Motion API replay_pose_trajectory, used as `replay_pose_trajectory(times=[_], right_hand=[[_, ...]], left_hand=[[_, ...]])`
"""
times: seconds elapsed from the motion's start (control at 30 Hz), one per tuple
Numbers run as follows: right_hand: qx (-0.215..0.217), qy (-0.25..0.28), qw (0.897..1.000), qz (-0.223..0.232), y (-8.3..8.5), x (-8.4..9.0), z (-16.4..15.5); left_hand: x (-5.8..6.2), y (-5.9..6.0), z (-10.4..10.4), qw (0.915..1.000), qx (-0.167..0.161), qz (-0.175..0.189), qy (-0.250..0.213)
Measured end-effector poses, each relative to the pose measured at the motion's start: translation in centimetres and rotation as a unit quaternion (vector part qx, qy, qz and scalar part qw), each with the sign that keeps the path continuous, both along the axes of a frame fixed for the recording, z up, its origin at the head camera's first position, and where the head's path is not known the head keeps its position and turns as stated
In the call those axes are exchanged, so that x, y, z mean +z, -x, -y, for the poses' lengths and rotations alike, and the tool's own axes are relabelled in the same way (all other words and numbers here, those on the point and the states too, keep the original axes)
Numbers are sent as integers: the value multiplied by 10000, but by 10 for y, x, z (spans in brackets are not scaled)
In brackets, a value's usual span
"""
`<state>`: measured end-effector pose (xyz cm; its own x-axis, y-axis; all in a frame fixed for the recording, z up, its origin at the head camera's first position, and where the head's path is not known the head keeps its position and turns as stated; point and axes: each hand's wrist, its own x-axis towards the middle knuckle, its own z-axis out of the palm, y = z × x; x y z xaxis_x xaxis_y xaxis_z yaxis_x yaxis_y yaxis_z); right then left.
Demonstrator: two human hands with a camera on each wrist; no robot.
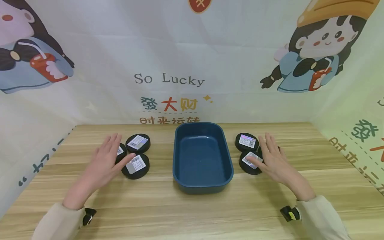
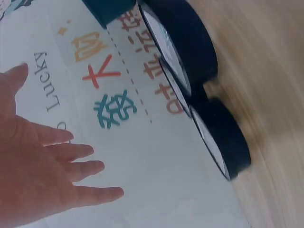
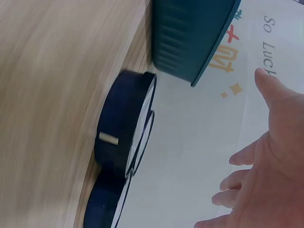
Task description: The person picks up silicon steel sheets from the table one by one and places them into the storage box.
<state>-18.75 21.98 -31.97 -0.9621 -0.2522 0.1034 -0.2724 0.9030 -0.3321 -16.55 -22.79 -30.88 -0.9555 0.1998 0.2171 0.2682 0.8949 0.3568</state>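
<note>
My left hand hovers with straight, spread fingers above three flat, round black containers with white labels on top. The left cluster has a rear container, a front container and an outer container partly covered by the hand. Over a similar cluster on the right is my right hand, its fingers extended and holding nothing. There, a rear container and a front container show, with a third mostly hidden under the hand. Both wrist views show a gap between hand and containers.
Between the two clusters stands a deep blue rectangular bin, with nothing inside. All rest on a wood-grain table. A printed white cloth hangs behind the table and along both sides.
</note>
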Motion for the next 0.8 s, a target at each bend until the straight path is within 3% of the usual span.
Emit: replay_pose_trajectory(times=[0.17,0.37,0.6,0.8], right_hand=[[159,266,9995,-52,2,-1,9],[467,569,9967,-348,4,-3,23],[613,471,9970,-93,9,-11,39],[752,469,9954,-351,11,-17,44]], left_hand=[[-3,3,-15,9992,-56,-314,-252],[-6,10,-36,9977,-172,-147,-646],[-16,20,-56,9965,-235,-233,-762],[-24,27,-70,9940,-459,-172,-978]])
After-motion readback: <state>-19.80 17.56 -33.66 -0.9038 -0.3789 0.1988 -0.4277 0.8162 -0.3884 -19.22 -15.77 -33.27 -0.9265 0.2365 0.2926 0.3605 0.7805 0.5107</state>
